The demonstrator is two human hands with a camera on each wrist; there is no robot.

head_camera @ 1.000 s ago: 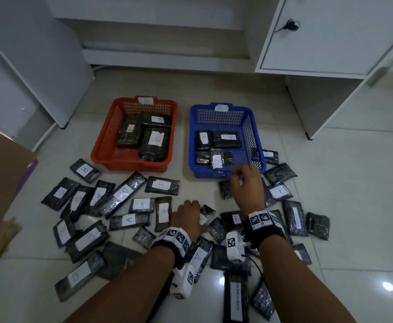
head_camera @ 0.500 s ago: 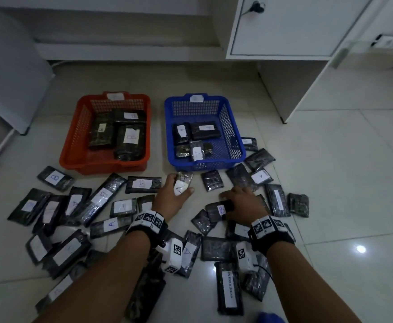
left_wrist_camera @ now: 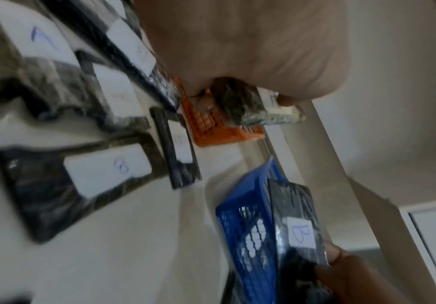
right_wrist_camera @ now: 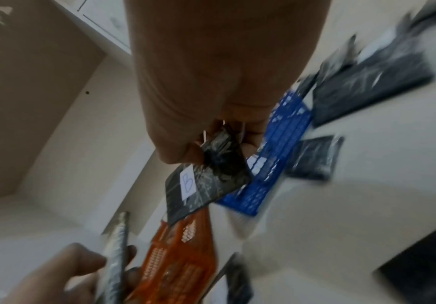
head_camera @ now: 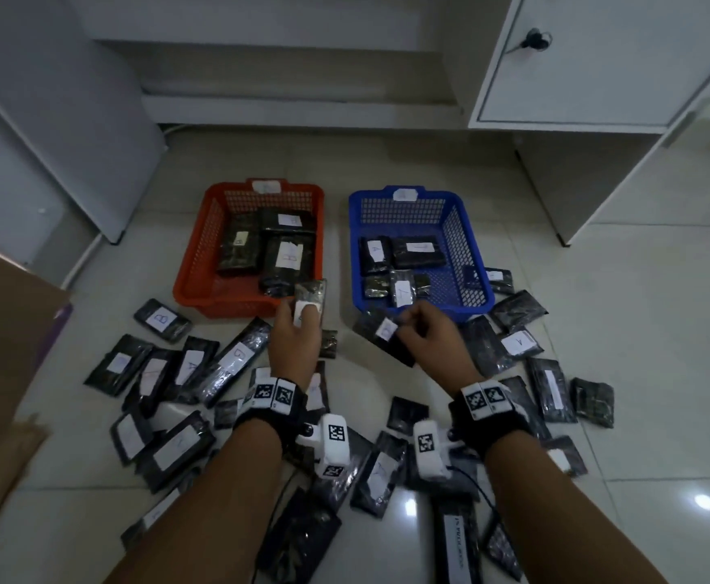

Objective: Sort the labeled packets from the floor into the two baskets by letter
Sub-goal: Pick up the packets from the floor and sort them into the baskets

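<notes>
My left hand (head_camera: 296,330) pinches a small dark packet (head_camera: 312,298) with a white label, lifted at the near right corner of the red basket (head_camera: 201,263). The same small packet (left_wrist_camera: 260,109) shows in the left wrist view. My right hand (head_camera: 427,335) pinches a dark packet labeled B (head_camera: 383,335) just in front of the blue basket (head_camera: 477,267); the B packet (right_wrist_camera: 201,185) hangs below my fingers in the right wrist view. Red basket packets read B, blue basket packets read A. Many dark labeled packets (head_camera: 231,360) lie on the floor.
A white cabinet (head_camera: 598,61) with a knob stands back right, its leg panel beside the blue basket. A grey panel (head_camera: 71,120) leans at left, and brown cardboard (head_camera: 3,351) lies at the near left. The floor is pale tile (head_camera: 640,330).
Both hands have lifted packets off the floor. The left hand moved forward to the red basket's corner; the right rose with the B packet toward the blue basket's front.
</notes>
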